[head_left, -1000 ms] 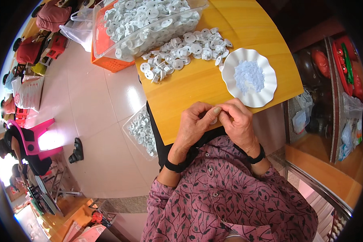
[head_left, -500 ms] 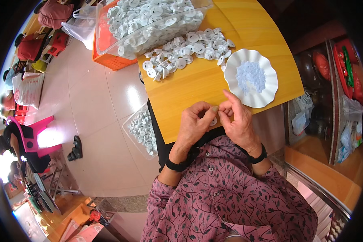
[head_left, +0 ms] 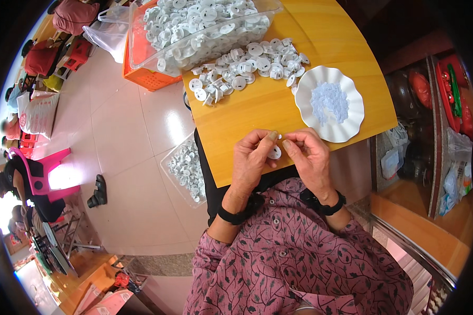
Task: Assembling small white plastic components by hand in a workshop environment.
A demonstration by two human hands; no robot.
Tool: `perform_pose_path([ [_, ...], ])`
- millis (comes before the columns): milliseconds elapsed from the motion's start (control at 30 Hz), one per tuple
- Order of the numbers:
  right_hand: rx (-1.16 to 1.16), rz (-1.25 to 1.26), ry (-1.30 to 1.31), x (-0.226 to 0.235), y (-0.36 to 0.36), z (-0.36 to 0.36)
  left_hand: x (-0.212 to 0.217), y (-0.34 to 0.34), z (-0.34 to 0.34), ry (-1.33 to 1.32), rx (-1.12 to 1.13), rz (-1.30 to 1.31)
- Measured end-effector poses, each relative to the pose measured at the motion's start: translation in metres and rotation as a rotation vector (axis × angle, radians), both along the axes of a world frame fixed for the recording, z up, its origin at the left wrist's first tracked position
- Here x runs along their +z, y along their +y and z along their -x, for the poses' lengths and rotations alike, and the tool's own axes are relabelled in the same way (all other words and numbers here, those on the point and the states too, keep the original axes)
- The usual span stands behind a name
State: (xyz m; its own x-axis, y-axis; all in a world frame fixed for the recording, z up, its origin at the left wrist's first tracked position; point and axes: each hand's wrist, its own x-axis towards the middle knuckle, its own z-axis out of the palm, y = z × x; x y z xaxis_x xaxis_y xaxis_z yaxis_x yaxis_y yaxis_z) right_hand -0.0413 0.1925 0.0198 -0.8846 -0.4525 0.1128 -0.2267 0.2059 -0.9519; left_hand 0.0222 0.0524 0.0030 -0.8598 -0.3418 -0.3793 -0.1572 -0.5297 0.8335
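Mid-frame, the left hand (head_left: 251,156) pinches a round white plastic piece (head_left: 274,153) just beside the right hand (head_left: 310,154), its hold unclear, apparently a fitting step calling next for fine alignment.

From where I stood, this looked like a small assembly workshop: a clear bin (head_left: 207,38) brimmed with identical white plastic parts (head_left: 247,65), more were heaped loose on the wooden tabletop (head_left: 220,123), and a tub (head_left: 186,170) of similar pieces sat on the tiled floor (head_left: 121,131). Across the room, several people (head_left: 39,59) sat near stuffed white sacks (head_left: 39,115) and red plastic stools (head_left: 79,55).
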Motion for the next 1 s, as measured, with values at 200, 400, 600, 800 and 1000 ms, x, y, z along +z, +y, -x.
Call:
perform_pose_path([
  [200,-0.031,0.075,-0.053,-0.007,-0.005,-0.003,0.001,0.006,0.001,0.030,-0.012,0.054],
  [400,-0.081,0.115,-0.074,-0.013,-0.004,-0.002,0.001,0.003,0.000,-0.019,-0.066,-0.086],
  [600,-0.027,0.100,0.083,-0.001,-0.004,0.001,-0.012,0.000,-0.002,0.070,-0.032,-0.333],
  [800,-0.017,-0.021,0.356,0.000,-0.004,0.004,-0.005,-0.002,-0.005,0.156,-0.082,-0.265],
  [1000,-0.005,-0.003,0.256,0.004,-0.004,0.001,-0.013,-0.003,-0.011,0.210,-0.138,-0.242],
])
